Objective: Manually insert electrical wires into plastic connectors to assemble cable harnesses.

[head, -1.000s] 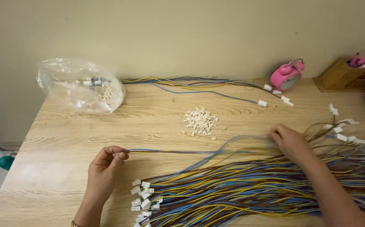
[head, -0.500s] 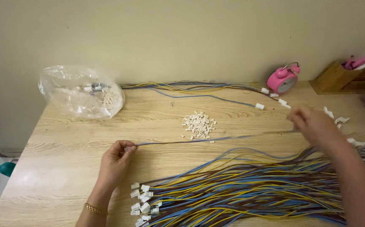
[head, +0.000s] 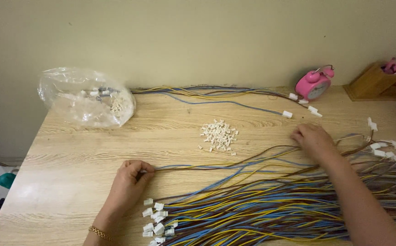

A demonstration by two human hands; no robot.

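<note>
Your right hand (head: 314, 140) has come back down from where it was a moment ago, when it was lifted up near the clock, and now it rests low on the wires. The thin wire bunch (head: 225, 165) you hold sags onto the bench (head: 70, 150) instead of being pulled straight.

The bench is big, made of pale wood, and stands against a plain wall. The big heap of wires (head: 275, 209), brown, blue and yellow, fills the near right part; most of it looks still to be sorted. A second bundle of wires (head: 216, 93) lies along the back edge, maybe already done.

Your left hand (head: 132, 180) is closed tight on one end of the thin bunch. Your right hand's fingers press down on the other end; I cannot tell if they grip it.

A clear plastic bag (head: 86, 98) sits back left. A pink alarm clock (head: 315, 83) stands back right. A little pile of white plugs (head: 218, 135) lies in the middle.
</note>
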